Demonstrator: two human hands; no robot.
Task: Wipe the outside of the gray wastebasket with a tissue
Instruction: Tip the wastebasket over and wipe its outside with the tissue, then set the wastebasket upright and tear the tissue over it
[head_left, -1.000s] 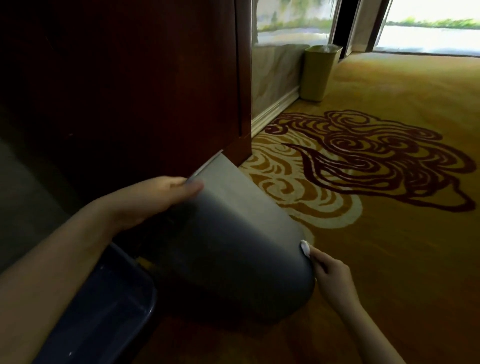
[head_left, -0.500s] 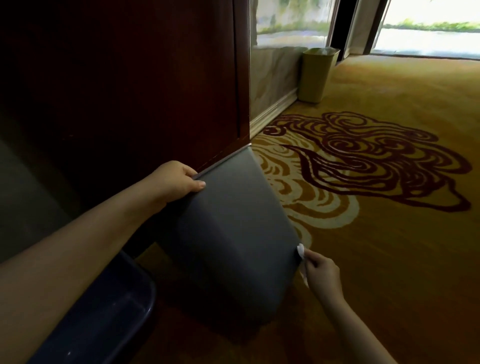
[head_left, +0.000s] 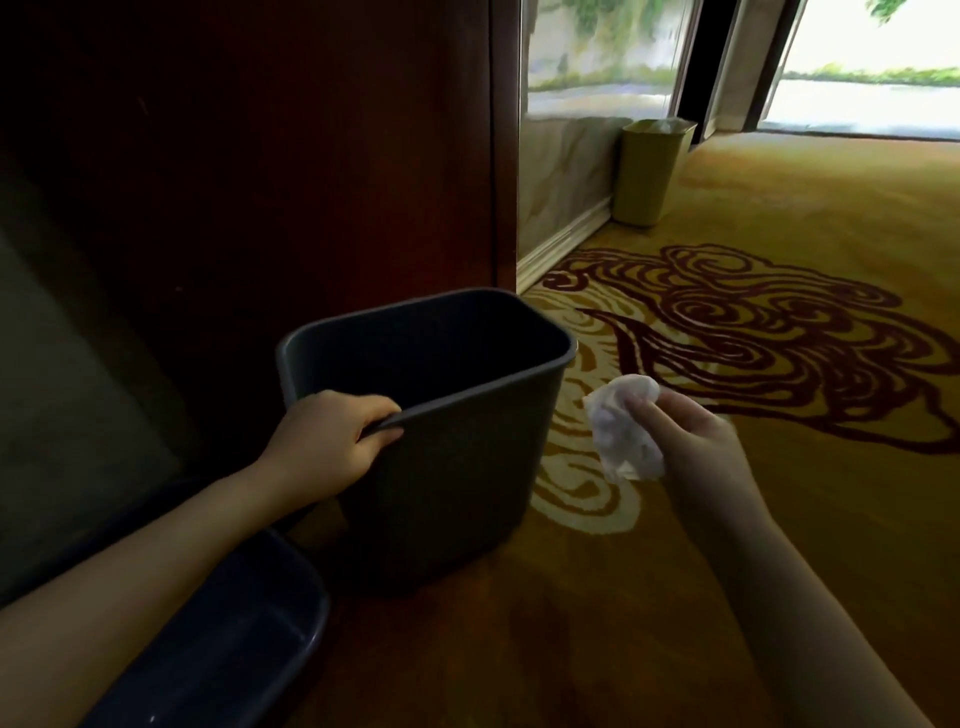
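The gray wastebasket (head_left: 457, 467) stands upright on the carpet beside a dark wooden panel, its opening facing up and its inside dark. My left hand (head_left: 332, 441) grips its near rim at the left corner, fingers curled over the edge. My right hand (head_left: 696, 447) hovers to the right of the basket, apart from it, pinching a crumpled white tissue (head_left: 623, 431) that hangs from the fingers.
A dark blue bin (head_left: 228, 639) sits at the lower left, close to the gray basket. A tan wastebasket (head_left: 649, 171) stands by the far wall. The dark wooden panel (head_left: 285, 156) rises behind the basket. Patterned gold carpet (head_left: 753, 338) spreads to the right.
The wastebasket was tipped with its bottom toward me and has swung upright. My left hand shifted to the rim. My right hand came off the basket's side with the tissue.
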